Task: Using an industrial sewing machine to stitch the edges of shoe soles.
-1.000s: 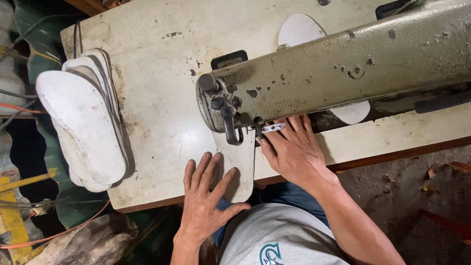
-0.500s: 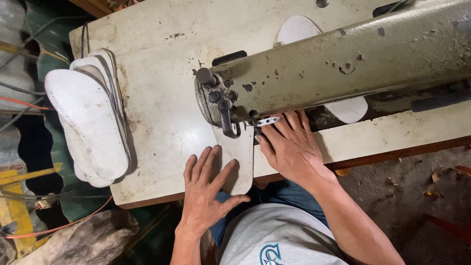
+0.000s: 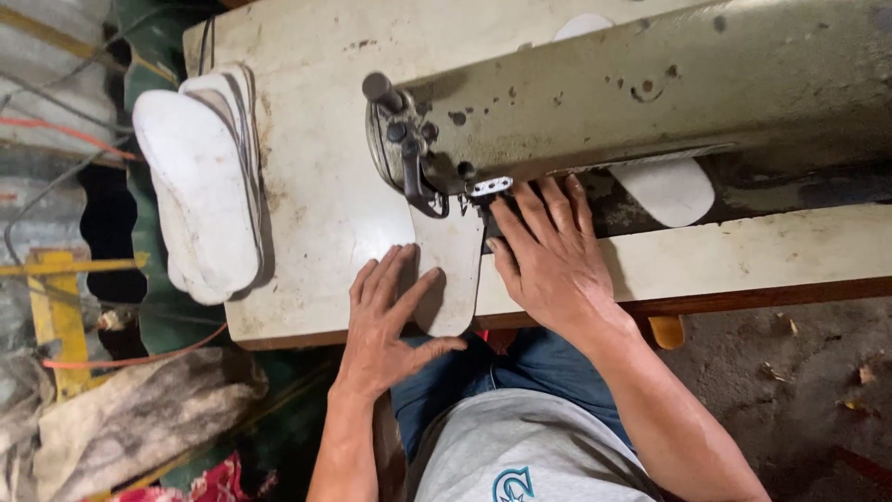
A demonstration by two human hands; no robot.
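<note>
Since the earlier frames the insole piece (image 3: pixel 452 270) has fed a little further under the needle, and both hands have followed it toward the machine head; the stack at the left has kept its place.

The insole piece is a pale, flat, sole-shaped cut lying on the tabletop (image 3: pixel 316 204) at the centre of the frame. Its long axis runs up and down the picture: the upper end sits under the presser foot (image 3: pixel 446 191) of the sewing machine (image 3: pixel 650 93), and the rounded lower end points toward the bottom of the frame, reaching just past the tabletop's near edge.

The left hand (image 3: pixel 386 321) lies flat, fingers spread, with its fingertips pressing on the left side of the insole piece; its grip is open, palm down, closed around nothing. The right hand (image 3: pixel 548 256) rests on the right edge of the piece, just beside the presser foot, fingers stretched toward the machine's arm; its grip too is open and flat, pressing rather than clasping.

At the upper left of the frame a stack of white insoles (image 3: pixel 200 186) lies on the tabletop's left end, well apart from the hands, its long axis also running roughly up and down. Another white sole-shaped piece (image 3: pixel 669 191) shows below the machine arm at the right of centre.
</note>
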